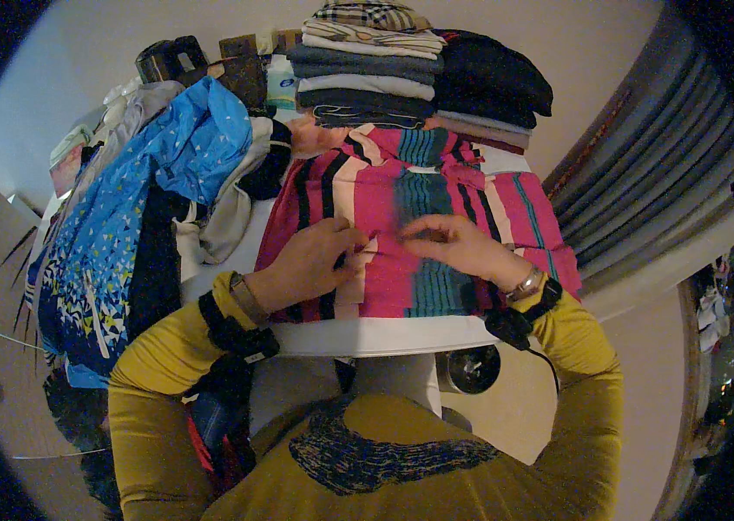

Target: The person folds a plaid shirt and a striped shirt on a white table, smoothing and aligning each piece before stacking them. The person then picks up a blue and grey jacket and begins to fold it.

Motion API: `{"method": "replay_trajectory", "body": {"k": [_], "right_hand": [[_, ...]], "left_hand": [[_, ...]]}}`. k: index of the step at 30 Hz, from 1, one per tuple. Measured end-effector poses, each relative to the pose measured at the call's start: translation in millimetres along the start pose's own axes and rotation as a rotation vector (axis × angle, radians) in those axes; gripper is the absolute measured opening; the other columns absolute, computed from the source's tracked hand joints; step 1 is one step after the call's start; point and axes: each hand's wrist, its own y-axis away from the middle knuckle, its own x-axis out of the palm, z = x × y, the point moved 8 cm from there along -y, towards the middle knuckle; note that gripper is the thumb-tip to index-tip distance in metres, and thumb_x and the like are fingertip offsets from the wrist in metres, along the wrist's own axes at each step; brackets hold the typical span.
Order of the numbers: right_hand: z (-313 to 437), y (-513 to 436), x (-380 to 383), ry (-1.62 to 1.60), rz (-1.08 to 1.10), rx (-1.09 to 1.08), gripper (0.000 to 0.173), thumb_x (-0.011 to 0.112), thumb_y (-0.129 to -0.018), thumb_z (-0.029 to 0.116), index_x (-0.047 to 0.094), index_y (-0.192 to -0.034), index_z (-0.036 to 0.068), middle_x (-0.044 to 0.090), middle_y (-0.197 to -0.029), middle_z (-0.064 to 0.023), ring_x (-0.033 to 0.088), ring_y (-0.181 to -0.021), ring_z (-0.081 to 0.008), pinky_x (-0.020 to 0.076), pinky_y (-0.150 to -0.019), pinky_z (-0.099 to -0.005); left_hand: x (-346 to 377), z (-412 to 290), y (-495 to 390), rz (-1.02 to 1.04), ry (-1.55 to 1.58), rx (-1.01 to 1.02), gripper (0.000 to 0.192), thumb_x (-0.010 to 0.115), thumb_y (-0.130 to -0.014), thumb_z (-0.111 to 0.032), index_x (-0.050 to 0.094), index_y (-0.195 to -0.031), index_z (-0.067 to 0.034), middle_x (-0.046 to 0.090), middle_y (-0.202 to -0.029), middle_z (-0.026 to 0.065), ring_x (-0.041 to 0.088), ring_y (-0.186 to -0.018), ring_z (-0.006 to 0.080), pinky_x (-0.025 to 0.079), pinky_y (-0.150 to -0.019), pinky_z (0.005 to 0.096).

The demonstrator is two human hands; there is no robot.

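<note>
A pink garment [381,280] with black, cream and teal stripes lies spread on a white table [380,335] in front of me. Its collar end points away from me. My left hand [315,260] is on the left half of the garment, its bent fingers pinching the cloth near the middle, where a small peak of fabric stands up. Over the teal stripe is my right hand [464,244], palm side turned inward, thumb and fingers pointing left. Its fingertips are blurred, so whether they grip the cloth cannot be told.
A tall stack of folded clothes [370,84] stands behind the garment, with dark folded clothes [490,78] to its right. A blue patterned jacket [139,215] and other clothing heap up on the left. Grey curtains [660,163] hang at the right. A round dark pot-like object [473,369] sits below the table edge.
</note>
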Motion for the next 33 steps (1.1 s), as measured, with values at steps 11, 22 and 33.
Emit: {"method": "replay_trajectory", "body": {"k": [11, 22, 33], "right_hand": [[-7, -56, -5, -0.107, -0.252, -0.212, 0.016, 0.071, -0.089, 0.007, 0.073, -0.104, 0.003, 0.073, -0.098, -0.0036, 0.065, -0.088, -0.0116, 0.0517, -0.08, -0.0277], [41, -32, 17, 0.741, -0.268, -0.691, 0.025, 0.069, -0.086, 0.025, 0.07, -0.103, 0.007, 0.064, -0.105, -0.0145, 0.058, -0.106, -0.0357, 0.0486, -0.093, -0.0437], [5, 62, 35, 0.901, -0.123, -0.473, 0.064, 0.065, -0.092, 0.042, 0.046, -0.145, 0.012, 0.03, -0.158, -0.02, 0.029, -0.145, -0.0431, 0.0354, -0.109, -0.0565]], "left_hand": [[5, 8, 6, 0.062, 0.104, -0.077, 0.066, 0.076, -0.076, -0.011, 0.051, -0.137, -0.005, 0.054, -0.134, 0.0193, 0.05, -0.128, 0.0389, 0.043, -0.108, 0.0431], [-2, -6, 13, 0.079, 0.0, 0.04, 0.053, 0.074, -0.077, -0.013, 0.057, -0.126, -0.003, 0.054, -0.121, 0.0201, 0.055, -0.112, 0.0397, 0.048, -0.097, 0.0439], [9, -12, 22, 0.21, -0.305, 0.085, 0.062, 0.072, -0.083, -0.035, 0.054, -0.133, -0.004, 0.046, -0.14, 0.0209, 0.045, -0.128, 0.0426, 0.04, -0.104, 0.0522]]}}
